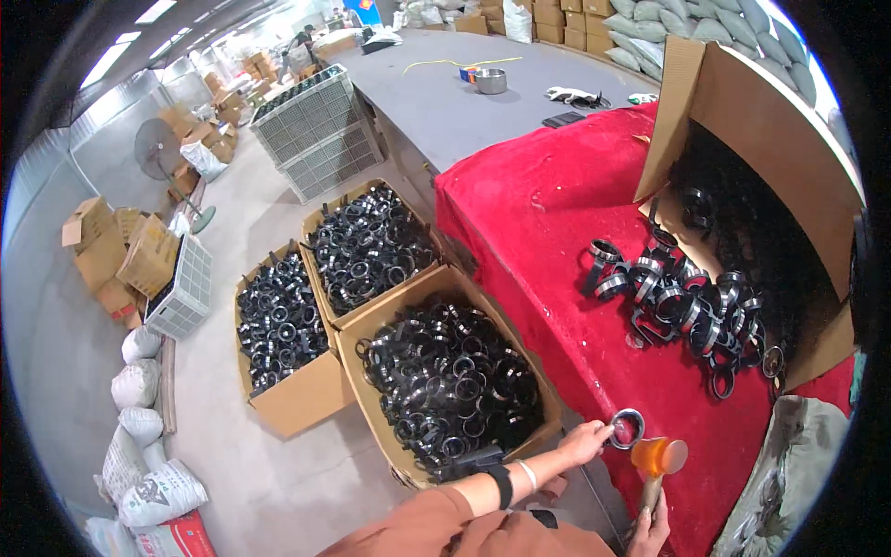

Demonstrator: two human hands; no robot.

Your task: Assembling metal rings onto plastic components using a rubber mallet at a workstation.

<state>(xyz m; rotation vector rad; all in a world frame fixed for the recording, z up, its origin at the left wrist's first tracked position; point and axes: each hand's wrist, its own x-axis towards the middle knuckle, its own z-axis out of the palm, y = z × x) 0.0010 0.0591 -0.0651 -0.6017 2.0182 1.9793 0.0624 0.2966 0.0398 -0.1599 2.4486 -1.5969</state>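
A black-and-silver round metal ring (639, 425) and a mallet with a translucent orange head (654, 457) are held over the near edge of a red cloth-covered table (520, 213).
The left hand (587, 443) pinches the ring at its left rim, the opening turned up toward the viewer; whether the ring touches the cloth is hard to tell. The right hand (649, 531) grips the mallet's handle, whose long axis runs from near to far, leaning slightly right; the head lies crosswise just right of the ring, its round face pointing right. The handle's near end is hidden in the right hand, which the lower edge partly cuts off. Farther right, black-and-silver ring clamps (670, 299) overlap, and the dark inside of a tall brown cardboard carton (770, 111) is hard to make out.
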